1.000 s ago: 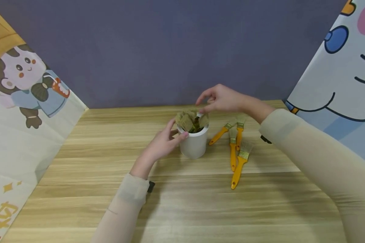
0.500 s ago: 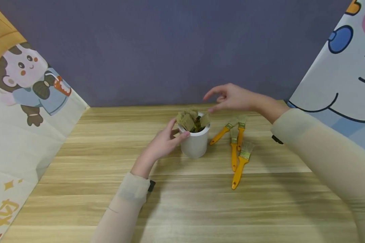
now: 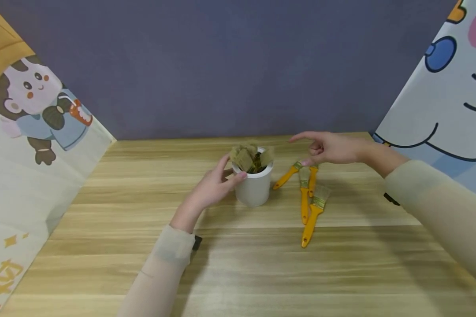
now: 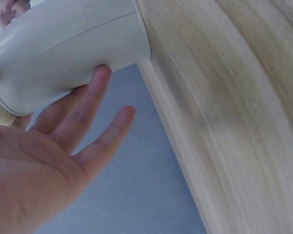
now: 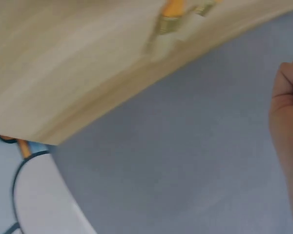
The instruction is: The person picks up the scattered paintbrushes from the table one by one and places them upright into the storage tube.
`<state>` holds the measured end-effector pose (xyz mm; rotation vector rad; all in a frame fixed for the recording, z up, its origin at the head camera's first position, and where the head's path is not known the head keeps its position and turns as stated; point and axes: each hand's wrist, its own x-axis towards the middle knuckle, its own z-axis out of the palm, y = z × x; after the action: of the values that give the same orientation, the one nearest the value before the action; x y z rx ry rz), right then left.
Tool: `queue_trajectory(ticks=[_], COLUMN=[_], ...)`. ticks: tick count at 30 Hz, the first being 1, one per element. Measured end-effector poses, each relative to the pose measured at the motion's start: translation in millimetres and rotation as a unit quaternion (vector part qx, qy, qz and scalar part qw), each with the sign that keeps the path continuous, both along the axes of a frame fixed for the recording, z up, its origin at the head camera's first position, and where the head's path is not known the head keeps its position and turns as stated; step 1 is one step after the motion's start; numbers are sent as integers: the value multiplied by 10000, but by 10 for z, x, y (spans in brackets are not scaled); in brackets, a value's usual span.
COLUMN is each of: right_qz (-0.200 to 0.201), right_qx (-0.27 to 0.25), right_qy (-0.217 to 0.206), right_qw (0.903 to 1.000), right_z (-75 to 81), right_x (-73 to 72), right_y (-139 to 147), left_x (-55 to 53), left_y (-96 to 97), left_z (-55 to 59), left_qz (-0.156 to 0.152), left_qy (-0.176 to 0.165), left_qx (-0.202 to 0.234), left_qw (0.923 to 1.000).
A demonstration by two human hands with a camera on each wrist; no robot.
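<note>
A white cup (image 3: 253,192) stands upright on the table, bristles up on the paintbrushes (image 3: 245,159) inside it. My left hand (image 3: 208,188) holds the cup by its upper left side, thumb at the front rim. In the left wrist view, fingertips (image 4: 102,73) touch the white wall of the cup (image 4: 71,41), while the little finger stands free. My right hand (image 3: 337,148) holds nothing and hovers over the far ends of several orange-handled paintbrushes (image 3: 310,226) to the right of the cup. Its index finger points left, the other fingers bent inward.
The wood-grain table (image 3: 123,193) ends at a dark blue-grey back wall (image 3: 222,66). Cartoon-printed panels stand at the left (image 3: 31,110) and right (image 3: 452,97). The loose paintbrushes partly overlap, the biggest nearest the front.
My right hand has drawn away from the cup's mouth, moving right and slightly lower to above the loose paintbrushes. My left hand and the cup have stayed in place.
</note>
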<state>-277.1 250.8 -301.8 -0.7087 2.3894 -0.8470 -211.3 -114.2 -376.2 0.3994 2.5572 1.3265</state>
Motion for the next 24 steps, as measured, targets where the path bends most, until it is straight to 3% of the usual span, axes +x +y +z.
queue_trajectory(ticks=[5, 13, 20, 24], right_qz=[177, 404, 489, 599], right_qx=[-42, 822, 589, 631], right_qy=[-436, -893, -1206, -1259], right_qw=[9989, 9918, 9897, 9882], right_z=[-204, -514, -826, -910], right_x=[79, 268, 326, 323], right_y=[228, 491, 606, 621], left_x=[6, 2, 5, 10], left_y=[8, 11, -4, -15], left_z=[1, 10, -3, 0], left_qz=[14, -11, 14, -29], left_qy=[-9, 56, 92, 94], left_qx=[-5, 33, 18, 61], left_qw=[10000, 10000, 10000, 9999])
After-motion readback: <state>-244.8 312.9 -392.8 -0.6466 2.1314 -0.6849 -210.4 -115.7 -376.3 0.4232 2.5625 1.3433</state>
